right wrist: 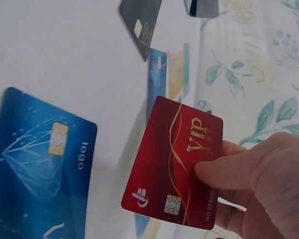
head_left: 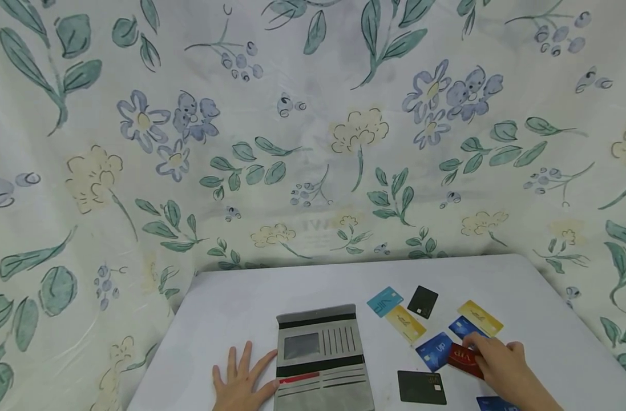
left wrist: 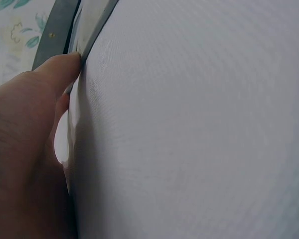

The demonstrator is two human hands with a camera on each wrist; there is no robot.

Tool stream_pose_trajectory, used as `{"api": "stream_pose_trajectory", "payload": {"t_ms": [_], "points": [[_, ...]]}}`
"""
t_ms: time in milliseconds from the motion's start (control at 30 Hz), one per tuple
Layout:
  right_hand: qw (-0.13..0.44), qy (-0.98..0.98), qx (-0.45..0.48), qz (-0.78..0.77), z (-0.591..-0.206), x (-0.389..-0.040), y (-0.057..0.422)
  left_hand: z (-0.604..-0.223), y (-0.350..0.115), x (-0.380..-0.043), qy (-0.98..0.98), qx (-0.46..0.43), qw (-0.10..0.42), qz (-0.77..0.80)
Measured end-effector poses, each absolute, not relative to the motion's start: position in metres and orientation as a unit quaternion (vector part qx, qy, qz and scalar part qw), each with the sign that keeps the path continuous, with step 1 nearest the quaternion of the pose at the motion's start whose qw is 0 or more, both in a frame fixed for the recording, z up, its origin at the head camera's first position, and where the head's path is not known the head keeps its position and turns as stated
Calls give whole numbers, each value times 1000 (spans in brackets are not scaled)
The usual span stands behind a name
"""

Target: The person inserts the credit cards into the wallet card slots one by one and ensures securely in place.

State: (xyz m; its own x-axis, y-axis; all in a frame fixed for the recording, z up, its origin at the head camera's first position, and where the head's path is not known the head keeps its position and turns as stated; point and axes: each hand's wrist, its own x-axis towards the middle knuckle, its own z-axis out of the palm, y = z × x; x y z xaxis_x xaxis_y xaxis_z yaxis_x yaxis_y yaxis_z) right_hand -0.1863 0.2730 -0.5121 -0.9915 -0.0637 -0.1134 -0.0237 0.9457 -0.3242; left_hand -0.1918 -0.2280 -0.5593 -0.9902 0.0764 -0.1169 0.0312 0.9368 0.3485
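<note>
A red VIP card point(right wrist: 164, 164) is pinched between the thumb and fingers of my right hand point(head_left: 503, 362), held over the right part of the table. In the head view the same red card point(head_left: 463, 361) partly overlaps a blue card point(head_left: 436, 351). With fingers spread, my left hand point(head_left: 243, 379) lies flat on the table. Its thumb and index finger touch the left edge of a grey card wallet point(head_left: 338, 345) printed with black bands and lines. The left wrist view shows the thumb point(left wrist: 65, 67) against that edge.
Around the right hand lie a black card point(head_left: 422, 388), another black card point(head_left: 423, 301), a teal card point(head_left: 384, 301), yellow cards point(head_left: 406, 324) and more blue cards point(head_left: 497, 404). A flower-patterned sheet point(head_left: 313, 142) hangs behind the white table point(head_left: 230, 297).
</note>
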Motion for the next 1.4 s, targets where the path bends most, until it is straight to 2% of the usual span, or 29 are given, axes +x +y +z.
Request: {"api": "stream_pose_trajectory", "payload": {"t_ms": [500, 833, 1400], "points": [[62, 981, -25, -183, -512, -187, 270, -559, -228, -191, 983, 22, 75, 165], [25, 976, -38, -211, -505, -195, 264, -552, -226, -191, 980, 40, 75, 182], [1, 969, -66, -240, -492, -212, 233, -546, -223, -191, 977, 22, 92, 189]]}}
